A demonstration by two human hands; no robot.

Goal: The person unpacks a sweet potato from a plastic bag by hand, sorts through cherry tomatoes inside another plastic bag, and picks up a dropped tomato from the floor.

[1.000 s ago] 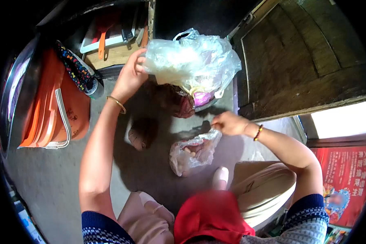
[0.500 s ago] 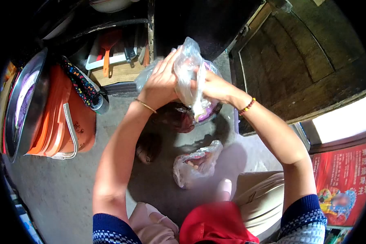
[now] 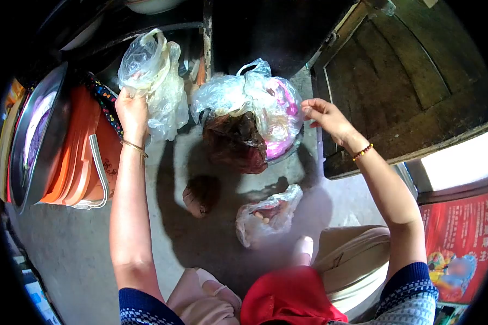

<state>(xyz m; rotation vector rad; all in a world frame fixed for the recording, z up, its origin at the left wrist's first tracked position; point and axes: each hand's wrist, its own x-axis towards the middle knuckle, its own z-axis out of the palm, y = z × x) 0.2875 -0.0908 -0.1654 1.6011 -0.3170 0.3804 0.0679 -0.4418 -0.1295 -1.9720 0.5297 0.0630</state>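
Observation:
My left hand is closed around a crumpled clear plastic bag, held up at the left in front of the cabinet shelf. My right hand is at the right edge of a bundle of plastic bags, fingers loosely bent and apart, with nothing visible in them. The bundle stands on the floor: a whitish clear bag, a bag with pink patches, and a dark reddish-brown bag in front. Nearer to me lies a small open clear bag with small pale round items inside. A brown lump lies beside it.
At the left stand stacked orange buckets with a large metal basin tilted against them. A wooden cabinet door hangs open at the right. Below it is a red printed sheet. My shoe is close to the small bag.
My left hand has moved left, carrying a clear bag away from the bundle. My right hand has drawn out of the bags to their right side. The bundle is now uncovered to view.

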